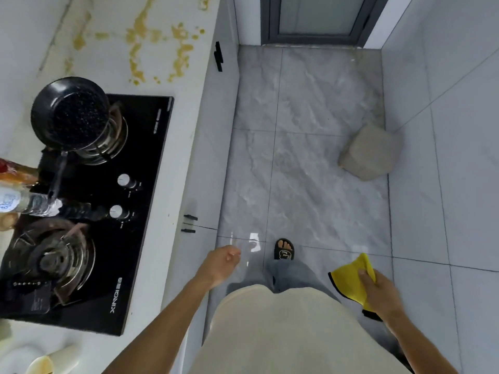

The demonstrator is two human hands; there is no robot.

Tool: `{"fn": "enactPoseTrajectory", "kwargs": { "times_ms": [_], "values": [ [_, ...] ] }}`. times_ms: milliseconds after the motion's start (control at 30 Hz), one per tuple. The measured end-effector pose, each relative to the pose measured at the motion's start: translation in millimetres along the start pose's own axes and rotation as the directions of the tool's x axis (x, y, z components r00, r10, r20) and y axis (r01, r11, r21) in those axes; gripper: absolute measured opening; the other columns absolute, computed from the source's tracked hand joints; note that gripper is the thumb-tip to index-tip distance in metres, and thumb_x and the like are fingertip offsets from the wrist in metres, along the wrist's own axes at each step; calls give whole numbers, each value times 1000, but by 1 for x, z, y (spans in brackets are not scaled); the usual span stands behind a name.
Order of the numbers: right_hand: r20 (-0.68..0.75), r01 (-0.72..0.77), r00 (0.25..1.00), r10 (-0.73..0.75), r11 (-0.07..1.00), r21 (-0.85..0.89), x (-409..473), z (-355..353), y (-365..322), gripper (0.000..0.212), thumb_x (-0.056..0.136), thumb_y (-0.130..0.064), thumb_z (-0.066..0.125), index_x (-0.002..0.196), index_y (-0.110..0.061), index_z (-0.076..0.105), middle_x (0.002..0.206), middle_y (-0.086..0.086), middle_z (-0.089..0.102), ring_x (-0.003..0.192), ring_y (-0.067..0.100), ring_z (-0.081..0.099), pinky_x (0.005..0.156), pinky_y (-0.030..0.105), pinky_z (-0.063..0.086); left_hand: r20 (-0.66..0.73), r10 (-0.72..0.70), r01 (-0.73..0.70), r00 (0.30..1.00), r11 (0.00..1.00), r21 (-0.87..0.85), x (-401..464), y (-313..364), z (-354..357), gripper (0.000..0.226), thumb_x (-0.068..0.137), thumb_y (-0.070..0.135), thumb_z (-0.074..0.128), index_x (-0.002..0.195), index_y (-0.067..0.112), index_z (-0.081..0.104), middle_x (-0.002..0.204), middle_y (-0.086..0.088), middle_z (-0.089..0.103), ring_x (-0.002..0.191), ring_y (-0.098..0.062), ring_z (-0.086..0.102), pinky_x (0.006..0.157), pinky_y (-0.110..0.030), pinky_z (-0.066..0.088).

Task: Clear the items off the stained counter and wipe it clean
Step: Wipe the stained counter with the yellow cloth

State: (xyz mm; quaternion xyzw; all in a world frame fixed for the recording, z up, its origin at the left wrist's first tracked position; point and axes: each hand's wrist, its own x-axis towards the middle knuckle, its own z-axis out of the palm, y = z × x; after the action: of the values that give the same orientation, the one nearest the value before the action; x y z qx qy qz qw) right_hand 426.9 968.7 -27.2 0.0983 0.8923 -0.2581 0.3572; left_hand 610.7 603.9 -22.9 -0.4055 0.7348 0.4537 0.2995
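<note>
The white counter runs along the left, with yellow stains smeared across its far part. My right hand hangs over the floor at the lower right, shut on a folded yellow cloth with a black edge. My left hand is beside the counter's front edge, loosely curled and holding nothing. Neither hand touches the counter.
A black two-burner gas stove is set in the counter, with a black pan on the far burner. Bottles lie at the left edge. A beige stool stands on the grey tiled floor by the right wall. A door is ahead.
</note>
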Motion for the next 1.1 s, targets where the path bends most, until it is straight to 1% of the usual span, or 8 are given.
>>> {"fn": "enactPoseTrajectory", "kwargs": {
  "times_ms": [100,233,333,467,633,767,867,1100],
  "values": [
    [43,91,995,-89,995,-37,40,-13,-57,25,107,-38,50,109,-18,66,86,6,67,81,27,61,71,35,48,-41,-57,59,998,997,50,5,-6,-8,29,111,33,50,129,23,70,132,-1,72,112,-16,66,91,-21,43],
    [101,198,976,-192,979,-56,83,-26,-139,29,107,-38,50,103,-13,65,86,14,66,73,30,62,44,27,44,-64,-173,175,983,984,35,8,-11,-16,28,111,35,51,129,24,69,134,-1,73,118,-20,69,93,-24,49],
    [128,313,945,-301,946,-85,111,-29,-197,29,107,-35,50,103,-10,64,83,9,64,73,24,58,61,30,43,-58,-219,221,974,975,28,13,-12,-26,29,111,35,50,131,22,68,135,0,72,122,-19,69,101,-26,50],
    [169,382,916,-364,920,-86,140,-25,-261,16,107,-38,51,107,-24,60,89,10,65,76,23,61,61,31,49,-27,-258,258,966,966,21,32,-2,-45,33,112,36,47,134,21,67,139,-1,70,126,-20,67,107,-29,49],
    [157,371,923,-351,920,-125,172,-26,-310,40,106,-38,51,108,-1,65,93,28,68,74,37,61,60,33,42,-39,-242,241,969,970,-27,79,37,-93,35,112,34,48,137,17,66,141,-5,69,129,-23,65,111,-33,49],
    [137,292,952,-273,945,-145,185,-35,-331,25,106,-41,51,99,-19,60,88,16,66,76,34,67,55,43,57,-67,-173,169,983,983,-68,122,94,-139,29,112,31,46,122,20,71,136,-6,71,120,-24,67,106,-31,50],
    [108,254,966,-237,947,-197,196,-50,-337,33,107,-39,49,101,-10,63,85,17,64,70,21,60,56,32,46,-89,-123,118,988,991,-55,155,145,-170,36,113,39,43,135,21,66,144,-6,66,125,-27,66,108,-33,50],
    [78,118,992,-103,971,-208,231,-89,-351,30,106,-35,51,103,-8,63,83,15,64,79,42,67,68,53,55,-116,27,-39,993,993,-108,219,240,-225,33,112,35,44,134,24,68,137,-2,69,103,-13,57,94,-24,42]
  ]
}}
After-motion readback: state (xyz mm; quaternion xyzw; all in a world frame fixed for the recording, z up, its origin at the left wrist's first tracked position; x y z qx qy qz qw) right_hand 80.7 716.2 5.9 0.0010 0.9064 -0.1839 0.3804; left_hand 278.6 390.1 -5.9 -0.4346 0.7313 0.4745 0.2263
